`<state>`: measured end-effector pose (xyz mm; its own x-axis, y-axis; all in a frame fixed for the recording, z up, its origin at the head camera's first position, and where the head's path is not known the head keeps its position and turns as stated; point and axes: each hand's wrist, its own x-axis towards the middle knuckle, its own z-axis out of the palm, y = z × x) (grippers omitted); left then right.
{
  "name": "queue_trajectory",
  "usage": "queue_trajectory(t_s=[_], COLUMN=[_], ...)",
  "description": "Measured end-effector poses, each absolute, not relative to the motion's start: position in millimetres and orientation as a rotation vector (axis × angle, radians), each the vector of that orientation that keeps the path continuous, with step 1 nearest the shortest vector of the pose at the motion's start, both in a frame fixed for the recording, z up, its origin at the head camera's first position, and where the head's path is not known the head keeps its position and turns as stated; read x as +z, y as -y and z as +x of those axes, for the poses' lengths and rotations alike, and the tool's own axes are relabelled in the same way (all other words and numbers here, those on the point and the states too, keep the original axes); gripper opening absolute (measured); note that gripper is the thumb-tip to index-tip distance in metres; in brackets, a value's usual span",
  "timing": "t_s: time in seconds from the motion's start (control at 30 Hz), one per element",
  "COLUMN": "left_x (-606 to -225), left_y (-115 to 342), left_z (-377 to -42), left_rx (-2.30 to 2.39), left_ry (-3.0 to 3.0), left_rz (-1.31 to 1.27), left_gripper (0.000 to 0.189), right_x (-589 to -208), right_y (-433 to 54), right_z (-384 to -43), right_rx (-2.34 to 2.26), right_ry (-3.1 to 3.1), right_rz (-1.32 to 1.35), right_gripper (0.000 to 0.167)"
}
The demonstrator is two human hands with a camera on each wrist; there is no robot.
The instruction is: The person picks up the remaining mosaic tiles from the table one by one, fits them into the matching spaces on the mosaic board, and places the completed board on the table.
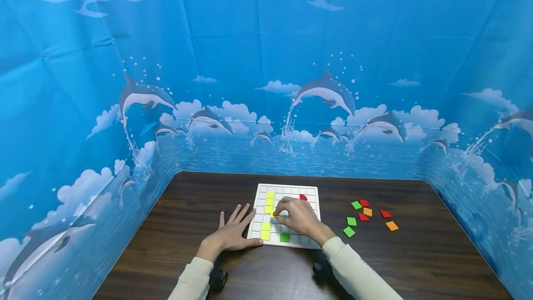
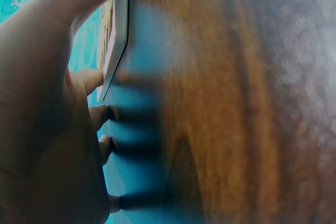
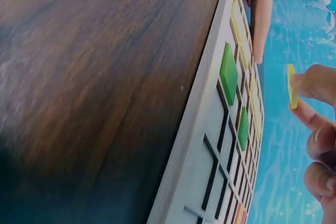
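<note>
A white grid board (image 1: 293,240) lies on the table, with several yellow tiles (image 1: 265,230) along its left side. Green tiles (image 1: 284,237) and a red rounded piece (image 1: 303,197) sit in other cells. My right hand (image 1: 297,216) is over the middle of the board, pinching a yellow tile (image 3: 292,86) between thumb and finger. In the right wrist view this tile is held up off the board. My left hand (image 1: 234,233) is spread at the board's left edge, thumb at the near corner and straight fingers resting on the table.
To the right of the board lie loose pieces on the dark wooden table (image 1: 437,244): green tiles (image 1: 349,231), orange tiles (image 1: 392,226) and red pieces (image 1: 385,214). A blue dolphin-print curtain (image 1: 258,59) encloses the table's back and sides.
</note>
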<state>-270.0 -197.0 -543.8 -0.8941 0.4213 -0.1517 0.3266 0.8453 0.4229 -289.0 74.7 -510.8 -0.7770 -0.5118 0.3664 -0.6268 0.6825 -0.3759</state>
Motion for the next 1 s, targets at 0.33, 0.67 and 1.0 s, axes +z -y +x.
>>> queue_trajectory(t_s=[0.33,0.67,1.0], left_x=[-549,-549,-543], left_y=[198,197,196], left_z=[-274,-275,-272], left_rx=[0.565,0.534,0.530], left_ry=[-2.791,-2.786,-2.791], left_rz=[0.565,0.545,0.540], left_gripper=[0.110,0.109,0.109], right_x=[-517,-527,-532], right_y=[-60,-54,-50], right_z=[-295,-301,-304], right_rx=[0.691,0.656,0.610], right_ry=[2.707,2.681,2.730], right_rz=[0.950,0.953,0.988], right_gripper=[0.005,0.009,0.006])
